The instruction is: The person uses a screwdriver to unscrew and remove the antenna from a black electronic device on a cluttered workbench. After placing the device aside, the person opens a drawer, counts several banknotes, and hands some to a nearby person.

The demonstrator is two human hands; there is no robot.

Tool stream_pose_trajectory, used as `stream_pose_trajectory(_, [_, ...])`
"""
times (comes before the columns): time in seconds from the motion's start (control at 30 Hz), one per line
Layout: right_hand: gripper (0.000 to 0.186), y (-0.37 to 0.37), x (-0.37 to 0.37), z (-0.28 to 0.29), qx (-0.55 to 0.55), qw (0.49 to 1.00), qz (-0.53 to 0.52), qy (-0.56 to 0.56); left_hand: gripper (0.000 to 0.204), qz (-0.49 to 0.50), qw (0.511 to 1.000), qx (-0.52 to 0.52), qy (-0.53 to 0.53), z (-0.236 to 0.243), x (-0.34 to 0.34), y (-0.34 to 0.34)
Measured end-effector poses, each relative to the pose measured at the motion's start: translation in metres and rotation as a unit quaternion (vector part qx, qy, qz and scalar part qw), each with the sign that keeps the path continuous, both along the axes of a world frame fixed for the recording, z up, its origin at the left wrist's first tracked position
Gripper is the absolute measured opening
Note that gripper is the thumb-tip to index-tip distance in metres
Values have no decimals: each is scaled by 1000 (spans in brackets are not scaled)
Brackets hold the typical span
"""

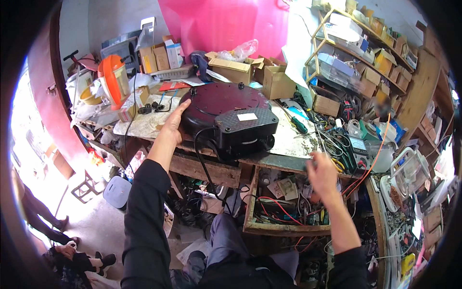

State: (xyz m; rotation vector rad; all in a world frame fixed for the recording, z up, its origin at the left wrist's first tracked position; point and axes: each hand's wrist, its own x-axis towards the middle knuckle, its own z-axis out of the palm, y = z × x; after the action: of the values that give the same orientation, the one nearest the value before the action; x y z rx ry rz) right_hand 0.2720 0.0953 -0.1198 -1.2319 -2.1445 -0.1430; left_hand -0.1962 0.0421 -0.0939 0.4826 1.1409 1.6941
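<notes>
A round dark-red electric appliance (224, 103) lies on the workbench with its feet pointing up. A black plastic housing (246, 123) with a small white label sits on its near side, and a black cord (206, 168) hangs from it over the bench edge. My left hand (172, 126) grips the rim at the left; the fingers beneath are partly hidden. To the right of the appliance, my right hand (322, 174) is above the bench's front edge, its fingers curled and blurred. What it holds, if anything, I cannot make out.
An open drawer (284, 230) of wires and tools juts out below my right hand. A screwdriver (299, 126), loose cables and a multimeter (358, 147) lie on the right. Cardboard boxes (231, 70) line the back; an orange jug (111, 79) stands left. Another person's legs (41, 212) show lower left.
</notes>
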Motion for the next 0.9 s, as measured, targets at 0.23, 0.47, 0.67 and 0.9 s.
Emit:
stream_pose_trajectory(0.23, [10, -104, -79, -57, -11, 968, 247, 43, 45, 1, 998, 13, -64, -3, 13, 19])
stream_pose_trajectory(0.47, [13, -95, -124, -94, -39, 939, 334, -67, 48, 39, 994, 44, -91, -18, 32, 15])
stream_pose_trajectory(0.67, [17, -86, -120, -108, -40, 940, 329, -79, 53, 128, 984, 71, -104, -17, 67, -14])
stream_pose_trajectory(0.9, [17, -85, -125, -104, -44, 944, 318, -77, 59, 222, 964, 122, -79, -29, 77, -63])
